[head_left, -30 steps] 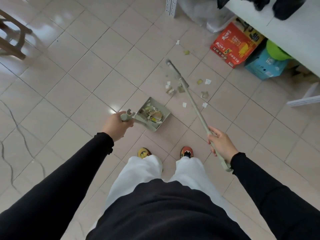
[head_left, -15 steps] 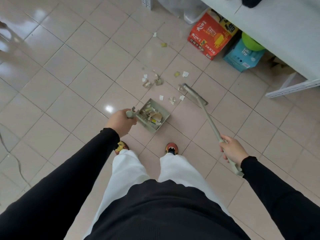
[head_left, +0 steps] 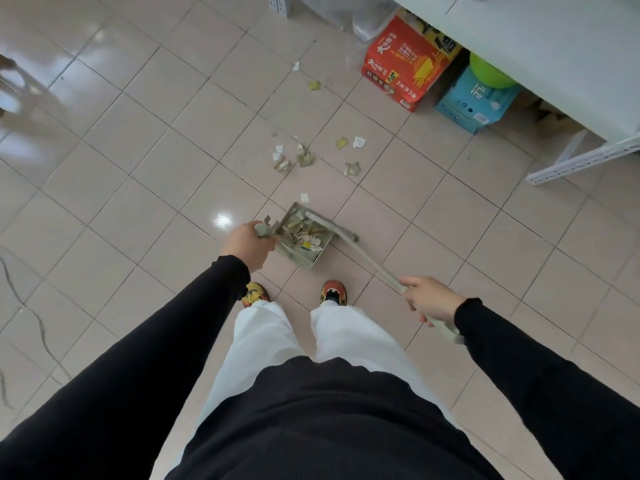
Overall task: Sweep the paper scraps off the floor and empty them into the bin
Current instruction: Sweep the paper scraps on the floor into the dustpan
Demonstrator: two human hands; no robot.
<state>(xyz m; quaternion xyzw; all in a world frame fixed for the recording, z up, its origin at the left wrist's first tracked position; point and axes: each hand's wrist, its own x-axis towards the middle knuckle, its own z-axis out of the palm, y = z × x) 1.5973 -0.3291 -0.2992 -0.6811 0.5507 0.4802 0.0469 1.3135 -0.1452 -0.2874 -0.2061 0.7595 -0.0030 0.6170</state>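
Dustpan [head_left: 307,263]: rests on the tiled floor [head_left: 138,168] just ahead of the person's 2 shoes, its tray heaped with torn paper and wrappers already gathered.
Left hand [head_left: 247,245]: fingers curled tight round the dustpan's short handle, at the tray's left side; black sleeve reaches to the wrist.
Broom [head_left: 377,266]: pale and long-handled; its head lies across the dustpan's open far edge, touching it, while the shaft runs back and to the right.
Right hand [head_left: 431,299]: fingers wrapped round the broom's shaft near its upper end, the tip of the handle showing past the wrist.
Paper scraps [head_left: 304,157]: white and yellowish pieces lie loose on the tiles beyond the dustpan; 1 white piece sits just beside the tray's far corner, a cluster lies farther out, and 2 more lie well apart, near the cartons.
Cartons: a red carton [head_left: 405,69] and a blue carton [head_left: 474,102] stand side by side under the white table [head_left: 554,46] at upper right, with a green rounded object [head_left: 488,76] at the blue one's top.
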